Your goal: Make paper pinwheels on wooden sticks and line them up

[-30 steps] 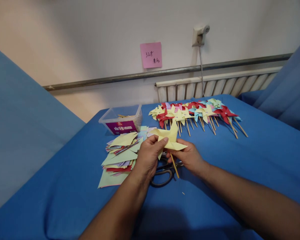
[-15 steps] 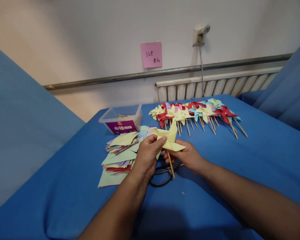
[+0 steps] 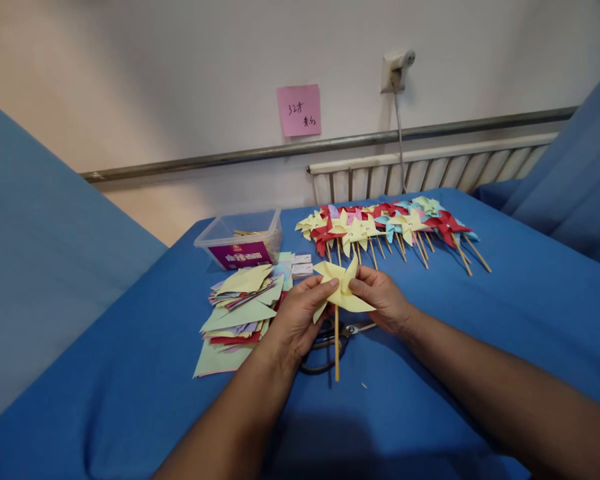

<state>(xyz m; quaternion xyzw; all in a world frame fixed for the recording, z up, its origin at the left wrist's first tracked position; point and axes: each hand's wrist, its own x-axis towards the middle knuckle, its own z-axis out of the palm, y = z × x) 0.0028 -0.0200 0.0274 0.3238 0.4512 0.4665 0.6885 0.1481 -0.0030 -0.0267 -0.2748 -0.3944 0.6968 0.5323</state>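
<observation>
A pale yellow paper pinwheel (image 3: pixel 344 293) on a wooden stick (image 3: pixel 337 347) is between my two hands, its blades facing me. My left hand (image 3: pixel 307 310) pinches it from the left, thumb across the middle of the paper. On the right side, my right hand (image 3: pixel 380 297) grips a blade between thumb and fingers. Its other fingertips are hidden behind the paper. Under the pinwheel lie black-handled scissors (image 3: pixel 317 367), partly covered by my left hand and the stick.
Left of my hands are stacked coloured paper sheets (image 3: pixel 237 327), with two small white boxes (image 3: pixel 301 265) behind. A clear plastic tub (image 3: pixel 240 240) holding sticks stands farther back. Several pinwheels (image 3: pixel 410 227) lie at the back right of the blue-covered table (image 3: pixel 455 320).
The pinwheel has turned so its stick points straight down and its blades face me more. My right hand has shifted up, its thumb now on the front of the paper.
</observation>
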